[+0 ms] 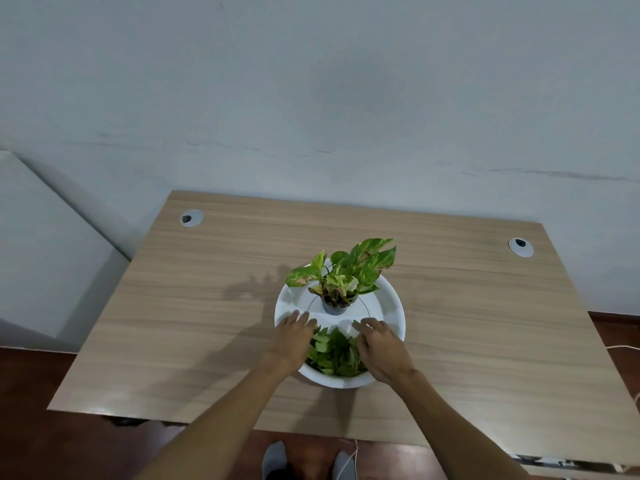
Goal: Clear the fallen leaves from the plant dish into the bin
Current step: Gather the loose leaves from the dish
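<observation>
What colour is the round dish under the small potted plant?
White. The dish shows plainly in the head view, with loose green leaves piled at its near side.

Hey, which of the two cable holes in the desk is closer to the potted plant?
The right-hand cable hole, near the desk's far right corner. It sits closer to the potted plant than the left-hand cable hole, near the far left corner.

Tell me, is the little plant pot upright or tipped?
Upright: the pot stands on the white dish, beyond the loose leaves.
</observation>
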Demonstrator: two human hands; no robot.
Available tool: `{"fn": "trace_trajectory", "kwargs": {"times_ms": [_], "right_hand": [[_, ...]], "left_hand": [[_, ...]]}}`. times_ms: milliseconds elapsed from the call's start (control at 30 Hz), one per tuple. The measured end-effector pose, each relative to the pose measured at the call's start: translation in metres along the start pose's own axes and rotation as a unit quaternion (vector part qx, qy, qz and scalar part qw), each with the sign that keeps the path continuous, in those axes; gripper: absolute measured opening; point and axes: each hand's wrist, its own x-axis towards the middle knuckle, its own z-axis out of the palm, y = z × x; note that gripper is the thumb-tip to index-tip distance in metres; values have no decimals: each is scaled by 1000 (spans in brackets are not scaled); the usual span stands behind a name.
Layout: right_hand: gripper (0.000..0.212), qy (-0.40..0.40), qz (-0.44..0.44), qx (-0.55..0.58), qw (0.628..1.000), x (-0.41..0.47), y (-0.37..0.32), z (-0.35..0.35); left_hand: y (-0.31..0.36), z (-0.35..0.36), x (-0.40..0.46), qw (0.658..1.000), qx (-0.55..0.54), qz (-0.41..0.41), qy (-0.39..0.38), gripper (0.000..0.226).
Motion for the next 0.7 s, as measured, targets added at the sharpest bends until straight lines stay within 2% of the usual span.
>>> {"fn": "trace_trajectory", "kwargs": {"times_ms": [67, 167, 433, 500, 633, 700], "right_hand": [[47, -32, -5, -10, 999, 7, -2, 3], [48, -77, -16, -9, 997, 9, -6, 15], [44, -75, -59, 14, 995, -20, -22, 23], [44, -64, -54, 33, 996, -17, -22, 16], [41, -8, 26, 89, 996, -5, -10, 0], [41, -20, 58, 89, 994, 0, -5, -5]], "left_hand": [[-2, 3, 2, 999, 46, -17, -14, 64], [2, 5, -3, 997, 69, -16, -44, 51], [22, 8, -15, 995, -64, -1, -82, 38], [16, 3, -13, 995, -73, 2, -64, 40], [4, -2, -4, 999, -24, 9, -39, 52], [2, 0, -1, 999, -6, 20, -43, 65]]}}
